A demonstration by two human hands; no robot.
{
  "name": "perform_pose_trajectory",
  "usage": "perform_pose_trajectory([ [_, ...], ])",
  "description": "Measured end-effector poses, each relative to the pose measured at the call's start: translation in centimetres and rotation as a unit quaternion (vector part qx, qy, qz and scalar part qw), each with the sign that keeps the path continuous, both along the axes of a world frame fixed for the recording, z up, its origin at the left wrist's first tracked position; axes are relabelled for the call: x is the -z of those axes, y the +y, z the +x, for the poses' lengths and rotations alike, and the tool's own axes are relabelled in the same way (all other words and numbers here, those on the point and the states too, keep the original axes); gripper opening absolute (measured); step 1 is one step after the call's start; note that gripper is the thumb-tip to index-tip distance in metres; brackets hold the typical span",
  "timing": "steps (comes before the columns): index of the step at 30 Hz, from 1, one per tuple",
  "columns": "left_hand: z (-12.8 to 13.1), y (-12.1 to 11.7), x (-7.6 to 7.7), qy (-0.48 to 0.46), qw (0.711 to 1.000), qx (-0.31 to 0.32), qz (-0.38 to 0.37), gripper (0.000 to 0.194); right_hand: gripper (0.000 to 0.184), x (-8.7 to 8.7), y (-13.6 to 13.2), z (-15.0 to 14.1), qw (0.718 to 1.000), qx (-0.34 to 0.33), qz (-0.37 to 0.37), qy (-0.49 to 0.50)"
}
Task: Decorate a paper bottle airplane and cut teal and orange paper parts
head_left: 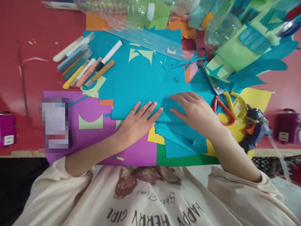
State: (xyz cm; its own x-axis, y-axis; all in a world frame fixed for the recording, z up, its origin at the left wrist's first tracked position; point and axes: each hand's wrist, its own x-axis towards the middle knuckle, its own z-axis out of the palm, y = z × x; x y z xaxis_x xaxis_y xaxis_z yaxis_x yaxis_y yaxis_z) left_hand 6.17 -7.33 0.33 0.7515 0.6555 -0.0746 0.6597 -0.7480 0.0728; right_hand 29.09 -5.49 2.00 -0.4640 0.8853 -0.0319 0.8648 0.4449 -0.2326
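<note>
A folded sheet of blue paper (141, 91) lies in front of me, its near edge toward my body. My left hand (138, 121) rests flat on its near left part with fingers stretched out. On the right part of the same sheet, my right hand (192, 108) lies with fingers extended and slightly bent, pointing left. Neither hand grips anything. Loose blue paper strips (181, 138) lie just below the sheet. Close to the right wrist are scissors with red and yellow handles (224, 114), their blades pointing away from me.
Several markers (82, 67) lie at the left back. A phone-like object (56, 124), blurred, rests on purple paper (89, 110). Plastic bottles (141, 12) and a clear plastic strip (150, 42) are at the back. Green and blue cut-outs (249, 50) pile up at right, above a glue gun (256, 130).
</note>
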Motion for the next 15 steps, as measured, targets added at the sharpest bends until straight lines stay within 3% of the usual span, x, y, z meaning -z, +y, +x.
perform_pose_trajectory([
  [6,0.2,1.0,-0.2,-0.027,0.998,-0.042,-0.026,0.050,0.042,2.3,0.5,-0.2,0.997,-0.001,0.027,0.067],
  [15,-1.0,1.6,0.7,-0.074,0.996,-0.046,0.013,0.044,0.040,3.1,1.4,-0.2,0.997,0.000,0.047,0.066],
])
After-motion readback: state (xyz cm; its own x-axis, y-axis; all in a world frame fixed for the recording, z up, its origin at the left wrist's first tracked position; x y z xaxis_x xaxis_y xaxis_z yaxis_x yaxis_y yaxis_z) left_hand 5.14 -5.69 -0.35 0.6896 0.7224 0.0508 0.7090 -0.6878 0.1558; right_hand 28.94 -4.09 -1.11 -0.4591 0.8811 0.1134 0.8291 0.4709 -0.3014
